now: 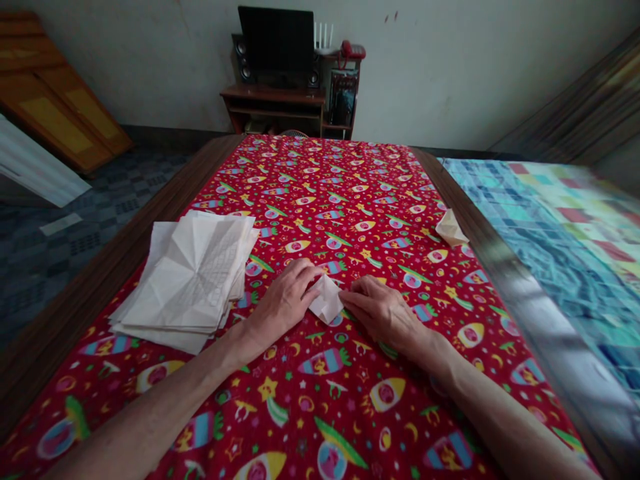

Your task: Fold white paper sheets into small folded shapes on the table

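A small folded square of white paper (327, 303) lies on the red cloth with one corner toward me. My left hand (293, 290) is closed at its left side, with thumb and forefinger on the paper's edge. From the other side, my right hand (383, 308) pinches the right corner with bent fingers. Left of my hands sits a stack of creased white paper sheets (193, 267); the top one shows star-like fold lines and a faint printed grid. A folded paper piece (451, 229) rests near the table's right edge.
The red patterned cloth (320, 387) covers a table with dark wooden edges (165, 187). A bed with a checkered cover (540, 227) stands to the right. Beyond the table are a desk (275, 97) with a monitor (277, 47) and a red telephone (353, 50). A wooden cabinet (60, 100) is far left.
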`<state>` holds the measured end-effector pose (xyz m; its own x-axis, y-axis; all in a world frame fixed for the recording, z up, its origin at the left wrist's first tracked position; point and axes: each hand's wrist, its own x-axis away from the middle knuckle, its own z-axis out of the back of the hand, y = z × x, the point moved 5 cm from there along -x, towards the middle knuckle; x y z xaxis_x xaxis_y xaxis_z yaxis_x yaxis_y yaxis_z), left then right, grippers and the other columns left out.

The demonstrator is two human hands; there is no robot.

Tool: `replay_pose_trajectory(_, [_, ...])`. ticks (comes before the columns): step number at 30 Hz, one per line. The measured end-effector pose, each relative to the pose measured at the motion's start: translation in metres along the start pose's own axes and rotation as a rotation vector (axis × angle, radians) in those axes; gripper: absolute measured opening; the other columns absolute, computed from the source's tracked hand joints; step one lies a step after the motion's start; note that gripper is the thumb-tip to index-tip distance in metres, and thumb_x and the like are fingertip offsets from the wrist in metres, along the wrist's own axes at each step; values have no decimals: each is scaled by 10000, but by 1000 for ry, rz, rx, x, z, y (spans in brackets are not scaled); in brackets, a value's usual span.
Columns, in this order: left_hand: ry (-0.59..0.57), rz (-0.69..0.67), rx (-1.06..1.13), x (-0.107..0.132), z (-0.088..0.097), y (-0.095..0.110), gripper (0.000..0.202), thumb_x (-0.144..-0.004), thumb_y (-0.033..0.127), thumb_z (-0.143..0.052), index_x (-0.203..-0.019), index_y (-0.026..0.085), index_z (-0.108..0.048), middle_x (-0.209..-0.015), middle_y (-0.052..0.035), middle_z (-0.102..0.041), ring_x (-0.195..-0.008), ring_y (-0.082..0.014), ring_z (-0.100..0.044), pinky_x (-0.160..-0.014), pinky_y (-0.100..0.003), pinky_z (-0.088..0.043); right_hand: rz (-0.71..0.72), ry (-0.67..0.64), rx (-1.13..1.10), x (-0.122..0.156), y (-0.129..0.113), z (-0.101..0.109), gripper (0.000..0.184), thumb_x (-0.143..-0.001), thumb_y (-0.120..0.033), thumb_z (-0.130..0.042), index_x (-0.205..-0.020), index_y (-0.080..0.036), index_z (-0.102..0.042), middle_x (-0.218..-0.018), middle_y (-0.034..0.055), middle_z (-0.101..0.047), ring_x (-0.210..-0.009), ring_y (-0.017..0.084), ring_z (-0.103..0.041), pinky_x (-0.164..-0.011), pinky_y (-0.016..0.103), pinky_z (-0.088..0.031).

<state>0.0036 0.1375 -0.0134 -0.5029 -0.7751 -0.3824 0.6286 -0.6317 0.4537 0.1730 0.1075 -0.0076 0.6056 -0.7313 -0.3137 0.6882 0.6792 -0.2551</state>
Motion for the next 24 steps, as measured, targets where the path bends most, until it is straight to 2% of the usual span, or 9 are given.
replay_pose_trajectory(2, [-70,-121,31,7,2,3,165,-918,130,-464,-972,186,-610,-960,-42,-600,-954,-174,-566,-871,-311,-483,19,-27,52,0,-2,1,237,-965,-266,-429,-1048,-193,-638,-867,60,-575,-757,146,-519,-596,241,-411])
replay_pose_trajectory(4, [-152,-219,77,15,5,6,220,-931,102,-425,-999,192,-614,-988,-39,-625,-966,-157,-573,-879,-295,-487,40,-47,84,-1,-4,2,223,-955,-290,-455,-1047,-187,-630,-888,67,-571,-780,160,-512,-617,259,-419])
replay_pose_trajectory(6, [-185,-220,96,22,9,5,275,-912,102,-468,-1151,199,-567,-1107,-53,-618,-1064,-167,-555,-941,-314,-475,65,-49,112,-1,-7,4,205,-945,-294,-477,-1041,-182,-619,-919,76,-568,-813,174,-506,-662,285,-432])
replay_pose_trajectory(8, [-198,-199,79,26,12,5,355,-881,122,-538,-1227,200,-519,-1176,-64,-598,-1122,-184,-534,-981,-342,-462,103,-42,144,-2,-11,5,182,-942,-255,-477,-1042,-178,-609,-949,85,-568,-836,184,-500,-694,307,-435])
replay_pose_trajectory(11, [-195,-193,25,25,12,7,296,-871,175,-579,-1165,196,-547,-1133,-64,-614,-1092,-196,-546,-966,-362,-475,179,-44,171,-3,-18,4,188,-938,-188,-461,-1066,-175,-599,-998,96,-583,-876,193,-506,-731,331,-429])
replay_pose_trajectory(15, [-165,-256,-75,22,13,14,166,-923,211,-506,-1066,177,-584,-1048,-64,-638,-1033,-197,-566,-926,-363,-490,208,-60,161,-5,-22,0,207,-943,-177,-441,-1065,-178,-608,-1032,92,-609,-880,190,-522,-743,342,-417])
replay_pose_trajectory(19, [-141,-337,-134,25,13,17,175,-949,155,-432,-984,153,-604,-1030,-67,-640,-1016,-188,-564,-909,-343,-490,136,-14,45,-5,-15,-4,212,-935,-172,-451,-1051,-164,-629,-999,87,-630,-868,187,-538,-746,322,-431])
replay_pose_trajectory(24, [-50,-186,-42,28,7,5,101,-923,166,-490,-974,161,-577,-1005,-62,-613,-967,-183,-545,-870,-330,-488,-88,64,-242,-9,-3,-8,191,-944,-228,-473,-941,-174,-656,-898,61,-637,-808,153,-571,-726,273,-443])
